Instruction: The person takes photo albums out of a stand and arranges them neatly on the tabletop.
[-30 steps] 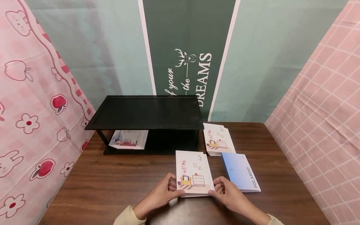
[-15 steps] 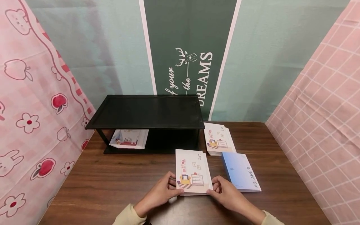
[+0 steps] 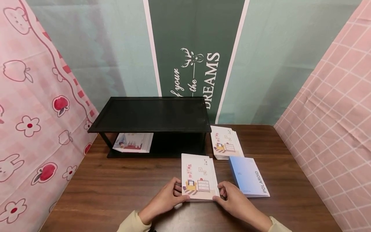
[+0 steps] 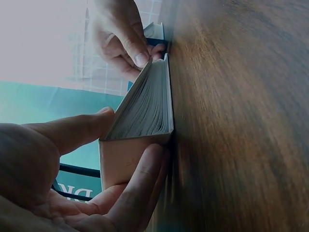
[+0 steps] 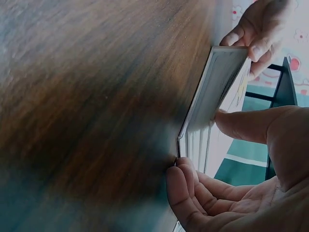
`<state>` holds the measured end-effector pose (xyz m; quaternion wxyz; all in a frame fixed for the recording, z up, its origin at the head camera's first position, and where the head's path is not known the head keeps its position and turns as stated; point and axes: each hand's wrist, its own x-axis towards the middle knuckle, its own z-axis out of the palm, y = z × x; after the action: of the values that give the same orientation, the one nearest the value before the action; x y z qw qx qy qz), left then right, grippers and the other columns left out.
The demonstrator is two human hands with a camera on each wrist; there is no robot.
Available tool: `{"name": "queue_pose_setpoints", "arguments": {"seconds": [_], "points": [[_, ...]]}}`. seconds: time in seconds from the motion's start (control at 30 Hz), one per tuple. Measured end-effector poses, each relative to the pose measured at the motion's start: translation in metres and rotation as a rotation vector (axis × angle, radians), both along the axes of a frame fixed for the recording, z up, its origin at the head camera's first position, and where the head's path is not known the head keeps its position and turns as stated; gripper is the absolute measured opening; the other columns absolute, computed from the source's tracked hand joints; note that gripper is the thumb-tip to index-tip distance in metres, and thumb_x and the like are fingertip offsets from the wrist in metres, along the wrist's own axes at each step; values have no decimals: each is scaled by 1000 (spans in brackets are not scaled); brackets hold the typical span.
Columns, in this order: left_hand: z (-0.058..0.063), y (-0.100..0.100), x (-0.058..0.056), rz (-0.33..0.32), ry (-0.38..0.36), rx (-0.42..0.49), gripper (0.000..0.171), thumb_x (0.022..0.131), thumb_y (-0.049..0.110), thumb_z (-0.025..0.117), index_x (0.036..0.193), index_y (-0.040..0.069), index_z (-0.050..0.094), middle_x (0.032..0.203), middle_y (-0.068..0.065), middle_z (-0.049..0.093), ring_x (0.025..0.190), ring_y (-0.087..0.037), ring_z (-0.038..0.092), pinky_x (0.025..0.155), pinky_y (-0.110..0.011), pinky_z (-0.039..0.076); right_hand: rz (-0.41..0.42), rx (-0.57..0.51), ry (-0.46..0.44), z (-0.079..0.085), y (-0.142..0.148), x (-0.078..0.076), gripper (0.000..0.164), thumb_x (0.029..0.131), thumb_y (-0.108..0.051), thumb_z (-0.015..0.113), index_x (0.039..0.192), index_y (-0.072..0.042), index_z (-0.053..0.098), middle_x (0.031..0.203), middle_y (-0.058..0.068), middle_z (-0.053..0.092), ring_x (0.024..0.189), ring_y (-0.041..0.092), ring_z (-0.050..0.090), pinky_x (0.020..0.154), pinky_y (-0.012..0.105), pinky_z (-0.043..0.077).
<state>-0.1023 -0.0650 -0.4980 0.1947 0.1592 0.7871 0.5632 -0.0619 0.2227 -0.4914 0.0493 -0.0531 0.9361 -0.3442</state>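
Book [image 3: 199, 176] is pinched by left hand [image 3: 166, 197] and right hand [image 3: 233, 199]; blue book [image 3: 250, 177] lies near; rack [image 3: 150, 114] stands toward back-left table [image 3: 98, 190] corner.

Green backdrop [image 3: 269, 42] between pink cloths [image 3: 339, 103], wooden table [image 3: 110, 183]

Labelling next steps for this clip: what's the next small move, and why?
Probably ease the held book toward the black rack: the left hand and right hand grip its opposite sides, and the rack's lower shelf shows room to the right of the white book lying there.
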Motion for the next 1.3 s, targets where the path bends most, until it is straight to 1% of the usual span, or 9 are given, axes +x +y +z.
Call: {"name": "queue_pose_setpoints", "arguments": {"seconds": [0.2,0.33,0.4,0.63,0.77,0.87,1.0,1.17,1.3], "points": [[1,-2,1,10,-12,10,45,92,13,87,122,-2,57,106,-9,70,89,-16,70,69,-24,57,6,14,6,0,0,0,38,86,-21,92,106,-3,65,85,-3,54,75,5,47,65,25,43],[0,-7,0,17,-21,0,45,95,17,85,126,-4,60,108,-10,72,90,-16,71,71,-24,57,-11,34,0,2,-1,-1,40,85,-22,93,107,-3,66,86,-3,54,76,7,47,66,26,43],[2,-10,-1,22,-5,-14,45,97,19,82,128,-5,62,110,-11,73,91,-17,71,73,-25,57,-30,44,5,3,-2,-1,40,85,-22,93,109,-3,67,87,-3,54,78,8,48,68,27,44],[12,-29,-8,63,107,-74,42,102,23,77,129,-6,65,115,-14,75,101,-29,74,84,-31,60,-68,46,74,15,-14,-10,45,89,-23,91,122,-2,69,93,-3,56,87,13,51,75,27,46],[18,-41,-14,116,147,-105,40,103,25,75,129,-5,67,116,-12,76,104,-28,74,86,-33,60,-39,-5,109,23,-24,-17,49,90,-23,89,128,-2,68,99,-1,59,90,15,54,77,26,49],[23,-51,-20,182,148,-114,39,103,25,75,129,-4,68,115,-11,77,105,-27,74,84,-31,60,13,-59,122,26,-33,-23,51,92,-23,88,132,-2,67,104,0,61,94,17,58,83,29,54],[28,-62,-25,253,122,-98,39,103,23,75,130,-3,69,115,-9,77,105,-24,74,80,-28,60,67,-97,124,27,-46,-32,53,94,-25,87,135,-1,65,109,2,63,99,19,61,89,34,57],[27,-73,-28,301,97,-111,39,102,23,76,132,-2,69,118,-8,77,108,-23,73,79,-27,59,87,-102,96,26,-58,-40,57,94,-28,86,139,-1,63,112,3,64,102,20,61,91,37,57],[27,-82,-33,327,101,-138,42,102,24,76,135,-1,68,121,-9,76,113,-25,72,87,-32,59,109,-103,102,28,-66,-48,57,96,-30,84,141,-2,62,115,5,65,105,20,62,93,40,57]]}}
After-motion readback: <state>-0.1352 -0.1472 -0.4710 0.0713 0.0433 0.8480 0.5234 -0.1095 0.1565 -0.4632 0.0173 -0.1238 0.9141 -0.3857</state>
